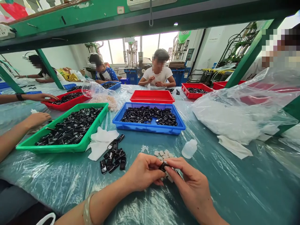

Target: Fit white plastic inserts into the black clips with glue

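My left hand [144, 172] and my right hand [191, 181] meet near the front of the table, their fingertips pinching one small black part [163, 166] between them. Under and behind the fingers lie small off-white pieces [164, 153], partly hidden by my hands. A little pile of tiny white bits [145, 148] sits just beyond my left hand. To the left is a loose heap of black parts [113, 157] beside a crumpled white cloth [102, 142]. A small translucent bottle [189, 148] stands tilted to the right of the off-white pieces.
Black parts fill a blue tray [148, 127] ahead and a green tray [63, 148] at left. Behind is a red tray [152, 97]. A big plastic bag [234, 115] lies right. Another person's hands reach in at left; people sit opposite. A green shelf beam [93, 23] crosses overhead.
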`<state>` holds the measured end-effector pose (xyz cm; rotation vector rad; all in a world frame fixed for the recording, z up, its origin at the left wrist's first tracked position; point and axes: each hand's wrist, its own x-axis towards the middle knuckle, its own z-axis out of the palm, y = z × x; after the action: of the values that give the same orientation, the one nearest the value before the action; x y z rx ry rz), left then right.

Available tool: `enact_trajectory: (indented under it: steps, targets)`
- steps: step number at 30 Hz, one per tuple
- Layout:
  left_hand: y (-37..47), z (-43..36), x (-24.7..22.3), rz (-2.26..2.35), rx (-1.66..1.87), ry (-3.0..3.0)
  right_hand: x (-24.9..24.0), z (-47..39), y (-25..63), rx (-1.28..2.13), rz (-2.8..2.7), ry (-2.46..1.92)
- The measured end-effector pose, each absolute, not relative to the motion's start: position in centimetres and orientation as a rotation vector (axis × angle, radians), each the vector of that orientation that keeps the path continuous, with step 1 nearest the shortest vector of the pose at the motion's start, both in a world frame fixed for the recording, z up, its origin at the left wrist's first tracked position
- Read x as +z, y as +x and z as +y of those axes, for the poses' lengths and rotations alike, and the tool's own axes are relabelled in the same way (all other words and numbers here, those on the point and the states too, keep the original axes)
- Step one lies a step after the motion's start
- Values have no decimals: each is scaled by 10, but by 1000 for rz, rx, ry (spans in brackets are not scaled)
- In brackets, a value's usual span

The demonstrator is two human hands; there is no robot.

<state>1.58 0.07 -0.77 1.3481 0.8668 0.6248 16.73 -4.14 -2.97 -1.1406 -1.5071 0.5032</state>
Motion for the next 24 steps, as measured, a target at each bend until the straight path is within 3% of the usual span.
enact_trajectory:
  steps: [13,24]
  targets:
    - [14,6,-10,876,715,1425,-34,-41,167,438,-1572,-1144]
    - [-83,81,22,1206,1720,856,-29,-42,167,416,-1620,-1226]
